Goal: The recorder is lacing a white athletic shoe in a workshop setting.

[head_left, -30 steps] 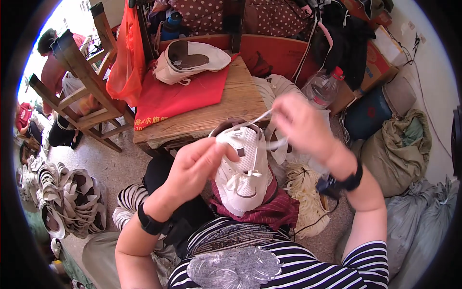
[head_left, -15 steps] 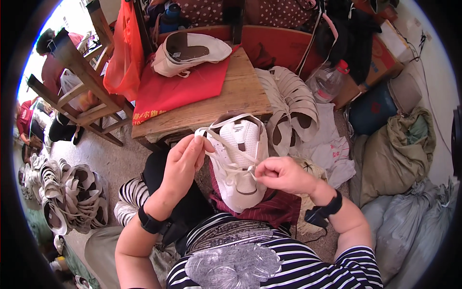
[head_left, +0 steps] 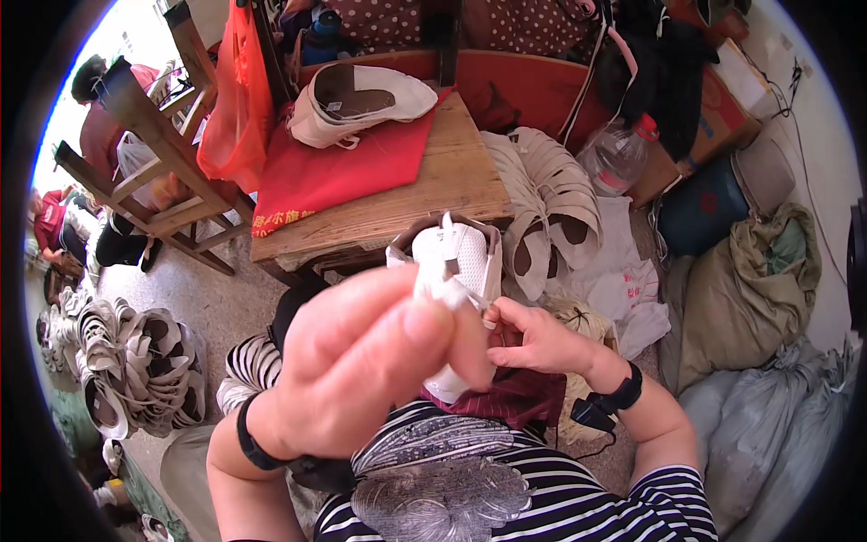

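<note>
A white mesh shoe upper [head_left: 474,256] lies over my lap with its opening toward the bench, partly hidden by my left hand. My left hand [head_left: 366,357] is raised close to the camera, thumb and fingers pinched on a white shoelace [head_left: 447,230] whose end sticks up past the fingertips. At the shoe's right edge my right hand [head_left: 546,341] is closed, thumb against fingers, beside the lacing rows. Exactly what the right fingers grip is too small to make out. Dark red striped cloth [head_left: 519,397] lies under the shoe.
Ahead stands a wooden bench [head_left: 452,167] with a red cloth [head_left: 361,176] and another shoe upper [head_left: 312,113]. Shoe uppers [head_left: 560,194] are stacked right of it, and more pile up [head_left: 144,370] on the left floor. Grey sacks [head_left: 759,434] sit at right; people work far left.
My left hand has come up and toward the camera with the lace, now covering much of the shoe. My right hand has shifted slightly right and down, staying at the shoe's edge.
</note>
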Available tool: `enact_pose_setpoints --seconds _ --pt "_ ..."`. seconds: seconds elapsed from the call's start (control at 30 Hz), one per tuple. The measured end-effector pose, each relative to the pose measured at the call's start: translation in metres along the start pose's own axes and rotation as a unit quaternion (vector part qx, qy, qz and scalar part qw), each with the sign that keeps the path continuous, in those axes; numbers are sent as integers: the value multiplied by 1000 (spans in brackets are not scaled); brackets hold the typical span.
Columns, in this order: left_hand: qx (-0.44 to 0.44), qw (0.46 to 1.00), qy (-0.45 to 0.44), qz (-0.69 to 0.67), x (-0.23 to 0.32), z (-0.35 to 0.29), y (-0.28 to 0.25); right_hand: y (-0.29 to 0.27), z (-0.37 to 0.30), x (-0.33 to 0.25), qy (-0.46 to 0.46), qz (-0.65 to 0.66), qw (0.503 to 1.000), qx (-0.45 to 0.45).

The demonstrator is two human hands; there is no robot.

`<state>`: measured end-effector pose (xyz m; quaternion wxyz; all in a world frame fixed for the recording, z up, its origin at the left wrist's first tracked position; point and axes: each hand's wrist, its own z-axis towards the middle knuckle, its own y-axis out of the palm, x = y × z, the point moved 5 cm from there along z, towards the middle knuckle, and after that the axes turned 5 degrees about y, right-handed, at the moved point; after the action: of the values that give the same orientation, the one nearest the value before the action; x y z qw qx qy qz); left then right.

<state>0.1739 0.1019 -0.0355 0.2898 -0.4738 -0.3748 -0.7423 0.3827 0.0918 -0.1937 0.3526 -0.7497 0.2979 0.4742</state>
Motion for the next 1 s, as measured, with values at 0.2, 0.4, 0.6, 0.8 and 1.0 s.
enact_pose_setpoints --seconds 0.2,0.4,0.6,0.8,1.0 --pt "87 994 46 55 39 13 20 -2 0 -21 -147 -69 981 102" --pt "88 989 83 83 59 0 18 -7 5 -53 -262 -122 922 259" --pt "-12 993 104 55 35 11 5 -18 36 -72 -344 -150 898 228" --pt "28 989 145 19 19 12 -8 9 66 -52 -96 156 969 -168" --pt "216 944 100 -228 -5 -24 -110 -29 60 -45 -100 325 940 6"
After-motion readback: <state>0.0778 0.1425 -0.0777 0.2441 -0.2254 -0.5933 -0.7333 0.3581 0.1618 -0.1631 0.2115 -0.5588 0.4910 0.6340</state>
